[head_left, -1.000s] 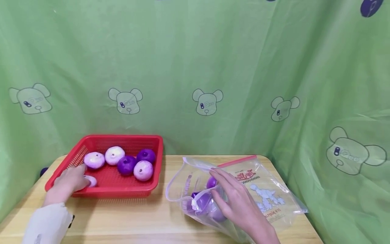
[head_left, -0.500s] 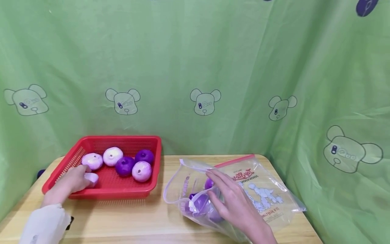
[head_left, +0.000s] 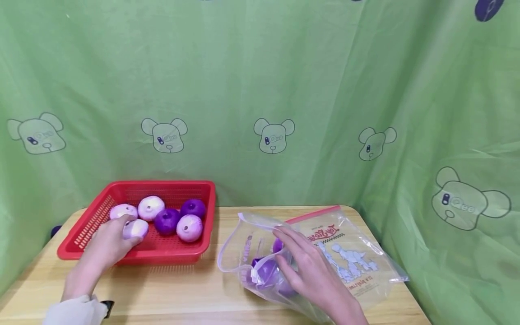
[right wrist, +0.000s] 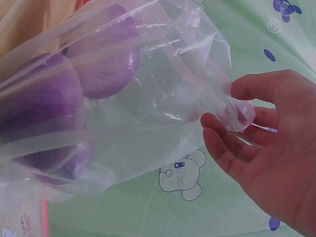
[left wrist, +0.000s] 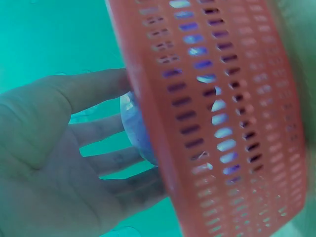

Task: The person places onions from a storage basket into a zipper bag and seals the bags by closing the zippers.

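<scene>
In the head view, my left hand (head_left: pixel 107 243) holds a pale purple onion (head_left: pixel 136 229) over the front left of the red basket (head_left: pixel 162 257). Its fingers reach around the onion, which the basket wall partly hides in the left wrist view. Several more onions, some pale (head_left: pixel 151 207) and some dark purple (head_left: pixel 166 221), lie in the basket. On the right, my right hand (head_left: pixel 313 266) grips the mouth edge of a clear zip bag (right wrist: pixel 173 98) between thumb and fingers. Purple onions (right wrist: pixel 103 54) show inside the bag, whose mouth gapes toward the left.
A clear printed panel (head_left: pixel 353 257) with a red strip along its edge lies flat at the right of the wooden table (head_left: pixel 174 298). Whether it belongs to the same bag, I cannot tell. A green curtain (head_left: pixel 227 67) hangs behind and along both sides.
My left hand has lifted the pale onion from the front left of the basket and moved slightly right with it. The right hand and the bag have stayed nearly still.
</scene>
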`<state>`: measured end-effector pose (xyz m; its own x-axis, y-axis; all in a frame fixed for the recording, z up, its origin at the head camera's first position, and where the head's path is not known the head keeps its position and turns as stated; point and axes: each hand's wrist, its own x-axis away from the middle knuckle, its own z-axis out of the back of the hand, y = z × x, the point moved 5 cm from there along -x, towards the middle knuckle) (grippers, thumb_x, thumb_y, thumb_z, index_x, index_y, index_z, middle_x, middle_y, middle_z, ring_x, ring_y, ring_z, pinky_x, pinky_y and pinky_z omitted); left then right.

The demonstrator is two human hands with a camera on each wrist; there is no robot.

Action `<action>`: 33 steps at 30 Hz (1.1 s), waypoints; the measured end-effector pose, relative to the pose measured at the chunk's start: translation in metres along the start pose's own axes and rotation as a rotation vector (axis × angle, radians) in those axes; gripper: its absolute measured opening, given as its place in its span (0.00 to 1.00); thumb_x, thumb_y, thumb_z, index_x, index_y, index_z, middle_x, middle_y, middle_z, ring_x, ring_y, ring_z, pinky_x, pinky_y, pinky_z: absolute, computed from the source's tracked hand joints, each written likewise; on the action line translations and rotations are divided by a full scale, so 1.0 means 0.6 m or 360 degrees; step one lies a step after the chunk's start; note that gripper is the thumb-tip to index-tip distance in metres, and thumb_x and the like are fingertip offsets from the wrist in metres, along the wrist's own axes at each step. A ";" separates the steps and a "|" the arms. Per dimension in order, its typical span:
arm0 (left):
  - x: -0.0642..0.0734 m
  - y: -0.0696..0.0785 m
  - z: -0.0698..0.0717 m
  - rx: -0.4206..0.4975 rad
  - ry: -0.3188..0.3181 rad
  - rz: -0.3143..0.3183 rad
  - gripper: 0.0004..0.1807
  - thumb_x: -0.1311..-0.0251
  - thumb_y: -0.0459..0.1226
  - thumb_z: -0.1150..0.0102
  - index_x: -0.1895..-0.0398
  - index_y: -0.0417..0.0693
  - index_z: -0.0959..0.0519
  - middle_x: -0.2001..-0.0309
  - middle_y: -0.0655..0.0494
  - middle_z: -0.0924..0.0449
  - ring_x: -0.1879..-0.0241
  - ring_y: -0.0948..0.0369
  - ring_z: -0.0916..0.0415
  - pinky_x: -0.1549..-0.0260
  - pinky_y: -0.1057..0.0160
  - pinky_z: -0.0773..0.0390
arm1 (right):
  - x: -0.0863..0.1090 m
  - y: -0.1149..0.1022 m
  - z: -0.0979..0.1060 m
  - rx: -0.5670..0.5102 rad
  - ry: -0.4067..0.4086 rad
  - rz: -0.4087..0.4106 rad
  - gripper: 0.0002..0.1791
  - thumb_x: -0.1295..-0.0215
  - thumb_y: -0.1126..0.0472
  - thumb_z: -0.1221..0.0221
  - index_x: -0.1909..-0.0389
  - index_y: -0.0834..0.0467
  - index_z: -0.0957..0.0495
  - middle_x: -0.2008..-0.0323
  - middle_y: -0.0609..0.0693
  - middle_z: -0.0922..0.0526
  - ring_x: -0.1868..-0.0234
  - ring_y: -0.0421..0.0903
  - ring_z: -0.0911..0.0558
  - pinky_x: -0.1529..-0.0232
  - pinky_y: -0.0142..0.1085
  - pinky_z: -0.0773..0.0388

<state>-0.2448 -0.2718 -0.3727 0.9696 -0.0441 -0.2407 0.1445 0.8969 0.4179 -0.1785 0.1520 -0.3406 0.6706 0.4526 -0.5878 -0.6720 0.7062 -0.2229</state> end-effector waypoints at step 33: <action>0.061 0.242 -0.012 0.0097 0.0335 -0.0323 0.30 0.51 0.35 0.25 0.42 0.40 0.22 0.43 0.38 0.23 0.42 0.41 0.27 0.47 0.37 0.26 | 0.001 0.002 0.001 -0.0014 -0.0004 -0.0010 0.30 0.39 0.60 0.34 0.35 0.61 0.27 0.35 0.57 0.26 0.35 0.52 0.26 0.38 0.47 0.27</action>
<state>-0.1897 -0.1400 -0.3271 0.8585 -0.1220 -0.4982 0.3489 0.8508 0.3930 -0.1787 0.1532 -0.3409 0.6756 0.4498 -0.5842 -0.6706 0.7042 -0.2333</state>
